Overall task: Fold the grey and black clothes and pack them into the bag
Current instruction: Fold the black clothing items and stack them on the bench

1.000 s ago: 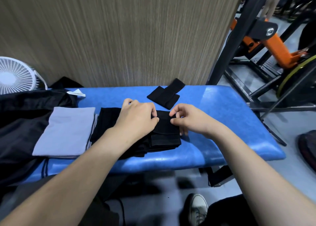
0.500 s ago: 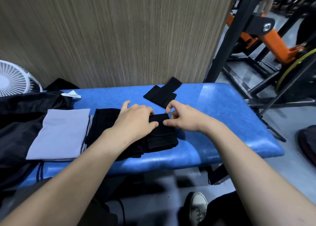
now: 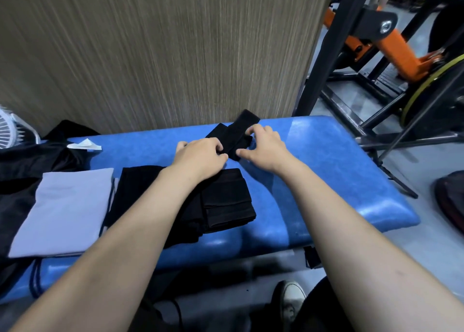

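1. Both hands reach to the far side of the blue table (image 3: 326,171), where a small black cloth (image 3: 233,135) lies — a dark piece with a black strap-like strip crossing over it toward the wall.
2. The left hand (image 3: 200,158) has its fingers curled at the near left edge of this cloth; its grip looks like a pinch on the fabric, though the fingertips are partly hidden.
3. The right hand (image 3: 266,148) is at the cloth's right edge, thumb and fingers bent and closing on the fabric there — a narrow grip on the edge.
4. Nearer the person, under the left forearm, a folded black garment (image 3: 226,198) lies flat on the table, its layered edges showing at the right end.
5. Just beside it to the left sits a folded grey garment (image 3: 62,211), a neat rectangle, close to the black one with a dark cord running between them.
6. At the far left a black bag (image 3: 22,160) spreads over the table end, partly under the grey garment; what is inside it cannot be told. A small white paper (image 3: 84,144) lies at its top edge.
7. A white fan (image 3: 12,128) shows at the left edge, by the wood-grain wall (image 3: 150,50).
8. To the right stand a black frame (image 3: 326,55) and an orange machine (image 3: 401,52) on the floor.
9. Below the table edge a shoe (image 3: 291,299) is visible.
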`<act>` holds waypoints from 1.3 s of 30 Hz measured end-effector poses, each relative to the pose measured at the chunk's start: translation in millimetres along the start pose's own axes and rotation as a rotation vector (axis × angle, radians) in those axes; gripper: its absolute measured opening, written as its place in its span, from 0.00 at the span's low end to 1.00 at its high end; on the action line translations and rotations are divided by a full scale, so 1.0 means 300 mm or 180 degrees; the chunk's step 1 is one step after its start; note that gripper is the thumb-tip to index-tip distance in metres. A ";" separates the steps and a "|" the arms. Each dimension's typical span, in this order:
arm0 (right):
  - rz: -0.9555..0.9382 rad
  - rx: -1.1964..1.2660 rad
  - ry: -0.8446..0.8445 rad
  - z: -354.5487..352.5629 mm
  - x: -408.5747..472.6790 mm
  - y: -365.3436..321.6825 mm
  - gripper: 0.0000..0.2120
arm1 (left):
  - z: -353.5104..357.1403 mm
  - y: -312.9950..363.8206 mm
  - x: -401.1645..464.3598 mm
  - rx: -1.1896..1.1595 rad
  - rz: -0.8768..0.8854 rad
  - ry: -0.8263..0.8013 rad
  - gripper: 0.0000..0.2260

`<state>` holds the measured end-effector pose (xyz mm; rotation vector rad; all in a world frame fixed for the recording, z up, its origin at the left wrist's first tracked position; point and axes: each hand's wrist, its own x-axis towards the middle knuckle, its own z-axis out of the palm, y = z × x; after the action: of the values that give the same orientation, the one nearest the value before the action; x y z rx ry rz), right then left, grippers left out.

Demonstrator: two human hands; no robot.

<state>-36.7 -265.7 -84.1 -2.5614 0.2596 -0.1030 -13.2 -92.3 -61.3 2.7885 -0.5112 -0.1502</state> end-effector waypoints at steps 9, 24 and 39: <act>0.0065 -0.0612 0.0032 0.059 0.060 -0.070 0.33 | -0.008 -0.028 0.024 0.0157 0.0034 -0.0143 0.20; 0.0549 -0.0988 -0.0502 -0.149 -0.134 0.103 0.32 | -0.011 0.191 -0.078 -0.0018 0.0795 -0.0117 0.12; 0.0001 -0.0396 -0.0741 -0.325 -0.369 0.366 0.23 | 0.144 0.412 -0.186 0.0461 0.1422 -0.0622 0.29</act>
<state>-175.3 -384.7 -63.4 -2.6657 0.1818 0.2170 -112.6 -194.1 -61.2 2.7254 -1.2183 -0.2959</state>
